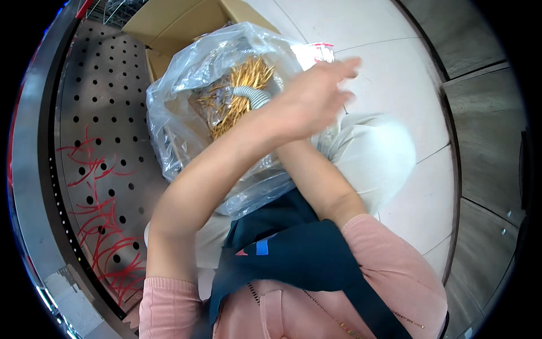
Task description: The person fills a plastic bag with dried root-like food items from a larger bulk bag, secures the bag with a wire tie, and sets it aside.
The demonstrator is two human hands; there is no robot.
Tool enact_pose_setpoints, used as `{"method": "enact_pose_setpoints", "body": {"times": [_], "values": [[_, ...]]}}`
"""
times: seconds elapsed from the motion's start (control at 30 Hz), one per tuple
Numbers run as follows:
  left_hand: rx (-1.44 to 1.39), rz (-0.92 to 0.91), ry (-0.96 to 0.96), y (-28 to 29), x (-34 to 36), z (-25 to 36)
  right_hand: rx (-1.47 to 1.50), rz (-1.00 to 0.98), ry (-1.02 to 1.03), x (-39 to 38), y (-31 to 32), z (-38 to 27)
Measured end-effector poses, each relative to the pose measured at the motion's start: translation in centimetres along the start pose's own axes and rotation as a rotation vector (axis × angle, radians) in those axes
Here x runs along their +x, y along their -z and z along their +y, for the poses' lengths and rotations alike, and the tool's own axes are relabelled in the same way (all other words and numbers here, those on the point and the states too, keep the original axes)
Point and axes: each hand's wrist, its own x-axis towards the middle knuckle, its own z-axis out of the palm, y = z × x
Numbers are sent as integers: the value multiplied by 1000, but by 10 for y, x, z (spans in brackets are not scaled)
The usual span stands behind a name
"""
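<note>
My left forearm crosses over the right one, above a large clear plastic bag (186, 62). My left hand (316, 96) is past the bag's right side, slightly blurred. Its fingers are stretched apart, and I make out nothing held in them. My right forearm (316, 175) runs up underneath, and my right hand is hidden behind the left wrist. Inside the bag lies a loose heap of thin golden-yellow strips (251, 73). A grey ribbed tube-like piece (251, 95) rests across the strips, partly covered by my left forearm.
A cardboard box (180, 25) stands open behind the bag. On the left is a perforated metal panel (107, 62) with red strands (107, 237) over it. A white and red item (322, 52) is beyond my left hand. Wood-grain cabinets (485, 130) line the right side.
</note>
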Motion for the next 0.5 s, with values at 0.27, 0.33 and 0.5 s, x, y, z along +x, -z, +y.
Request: {"method": "enact_pose_setpoints", "body": {"times": [0.27, 0.33, 0.5], "values": [[255, 298, 88, 79, 12, -38, -62, -82, 249, 36, 15, 21], [-91, 574, 130, 95, -6, -74, 79, -94, 81, 22, 15, 9], [112, 752, 709, 110, -114, -166, 79, 24, 47, 30, 16, 11]]}}
